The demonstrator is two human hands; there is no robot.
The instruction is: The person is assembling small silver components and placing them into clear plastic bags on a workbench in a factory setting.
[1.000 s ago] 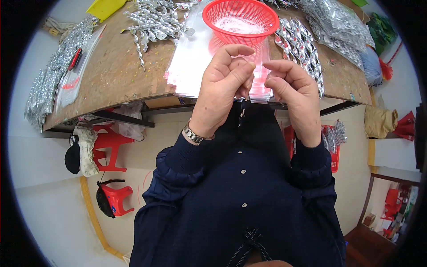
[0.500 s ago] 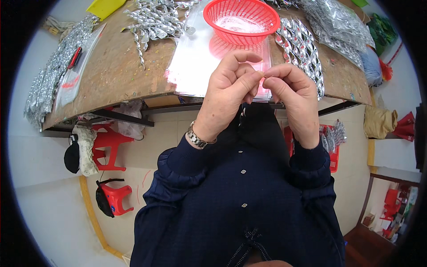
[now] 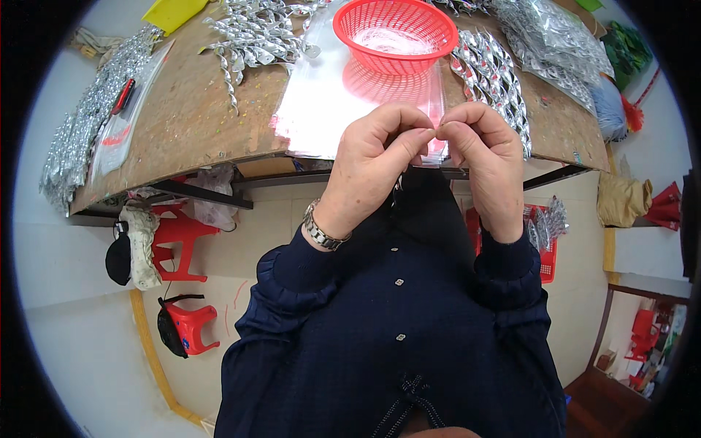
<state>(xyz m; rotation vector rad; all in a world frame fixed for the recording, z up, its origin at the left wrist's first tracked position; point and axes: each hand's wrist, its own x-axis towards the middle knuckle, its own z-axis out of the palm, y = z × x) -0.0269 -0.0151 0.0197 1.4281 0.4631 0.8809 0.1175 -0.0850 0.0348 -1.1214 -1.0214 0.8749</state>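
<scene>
Right at the near edge of the table (image 3: 190, 124), both hands meet over the stack of clear bags (image 3: 328, 102). The left hand (image 3: 369, 164) and the right hand (image 3: 485, 157) are each pinched shut, thumbs against forefingers, tips touching; what sits between them is too small to make out, though it looks like the edge of a thin bag. Such slick film could slip from so fine a grip, or drag the sheets beneath off the table edge. Just beyond the bags stands a red basket (image 3: 394, 33), close enough to be knocked by a hand reaching forward. Silver foil pieces (image 3: 255, 33) lie left and right of the basket, crowding the bags. Below the table, on the left, are red stools (image 3: 179, 237).
</scene>
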